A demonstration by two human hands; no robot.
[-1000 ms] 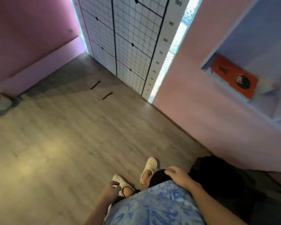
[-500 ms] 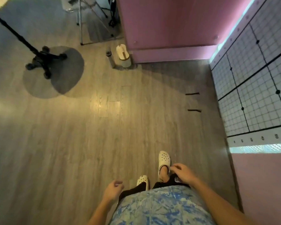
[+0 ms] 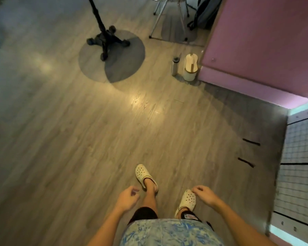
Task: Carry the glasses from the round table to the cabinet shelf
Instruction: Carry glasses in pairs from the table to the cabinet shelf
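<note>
No glasses, round table or cabinet shelf are in view. My left hand [image 3: 127,198] hangs low at the bottom centre, fingers loosely curled, holding nothing. My right hand [image 3: 204,194] hangs beside it to the right, fingers also loosely curled and empty. Both hands are over the wooden floor [image 3: 78,139], above my feet in white clogs [image 3: 144,175].
A black stand with a wheeled base [image 3: 106,40] rises at the top centre. A metal bottle [image 3: 174,66] and a white bin [image 3: 189,68] sit by the pink wall [image 3: 256,41]. Folding chair legs [image 3: 167,20] stand at the top. A grid-marked panel [image 3: 299,174] lines the right edge.
The view has swung to the left, away from the cabinet shelf and grid panel toward the open floor and the stand. Both hands stay empty and low.
</note>
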